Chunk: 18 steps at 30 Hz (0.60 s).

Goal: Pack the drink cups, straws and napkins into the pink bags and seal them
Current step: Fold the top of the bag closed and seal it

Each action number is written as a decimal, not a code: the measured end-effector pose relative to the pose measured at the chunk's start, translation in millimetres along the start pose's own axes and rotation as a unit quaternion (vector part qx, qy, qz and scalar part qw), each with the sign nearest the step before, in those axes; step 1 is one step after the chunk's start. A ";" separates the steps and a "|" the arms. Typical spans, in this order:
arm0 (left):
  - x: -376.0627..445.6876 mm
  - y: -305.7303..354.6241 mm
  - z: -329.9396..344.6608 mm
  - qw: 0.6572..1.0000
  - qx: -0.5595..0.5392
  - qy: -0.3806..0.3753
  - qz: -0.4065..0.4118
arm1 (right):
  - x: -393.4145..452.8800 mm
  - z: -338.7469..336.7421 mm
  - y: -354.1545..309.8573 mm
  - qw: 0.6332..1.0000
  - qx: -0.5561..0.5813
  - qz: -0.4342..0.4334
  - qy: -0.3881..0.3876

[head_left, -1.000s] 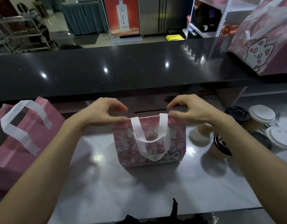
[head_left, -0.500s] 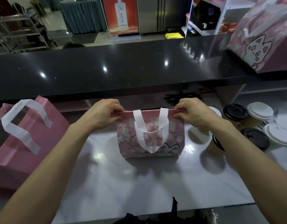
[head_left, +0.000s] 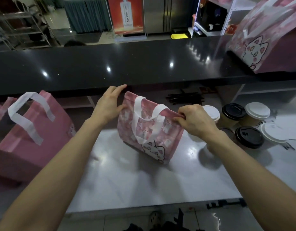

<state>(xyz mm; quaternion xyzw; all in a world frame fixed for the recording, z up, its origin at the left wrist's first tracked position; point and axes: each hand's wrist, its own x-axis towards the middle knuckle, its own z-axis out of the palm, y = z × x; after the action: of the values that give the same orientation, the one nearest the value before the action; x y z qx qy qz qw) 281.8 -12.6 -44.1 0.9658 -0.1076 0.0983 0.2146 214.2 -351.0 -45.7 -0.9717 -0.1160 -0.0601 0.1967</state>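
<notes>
The pink bag (head_left: 150,130) stands mid-table (head_left: 144,177), tipped and swung so its top edge runs on a slant from 11 o'clock, far left, down to 4 o'clock, near right. That slanted edge is the line everything turns on.

The right hand (head_left: 194,120) is at the 4 o'clock end, fingers (head_left: 181,116) curled and pinching the folded top edge right beside the white handle (head_left: 144,120). The left hand (head_left: 108,104) sits at the 11 o'clock end, fingers straight and relaxed, resting flat against the bag's side and corner, gripping nothing.

So the seal, by my reading, is pressed at the right end and loose at the left. The left hand is the nearer one to the unpinched stretch; it would need to close on that corner and press along the edge toward 4 o'clock.

The lidded cups (head_left: 244,122) wait in a cluster at 3 o'clock of the bag, just behind the right wrist. A bigger pink bag (head_left: 32,140) stands open, well apart at 9 o'clock.
</notes>
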 end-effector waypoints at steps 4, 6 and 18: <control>-44.1 -2.6 15.3 0.996 -0.050 0.015 -0.077 | -36.0 5.2 -35.8 1.000 0.002 0.022 0.014; -71.5 -4.4 23.5 0.991 -0.078 0.002 -0.112 | -52.4 11.2 -54.6 0.999 0.020 0.020 0.017; -199.6 10.0 88.7 0.935 -0.230 -0.187 -0.194 | -89.8 90.5 19.8 0.960 0.210 0.092 -0.163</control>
<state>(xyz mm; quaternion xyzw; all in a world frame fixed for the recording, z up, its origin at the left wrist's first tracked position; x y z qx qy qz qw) 100.9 -27.0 -166.1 0.8932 0.0237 -0.1545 0.4215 138.9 -351.0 -150.5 -0.9115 -0.0667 0.1429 0.3798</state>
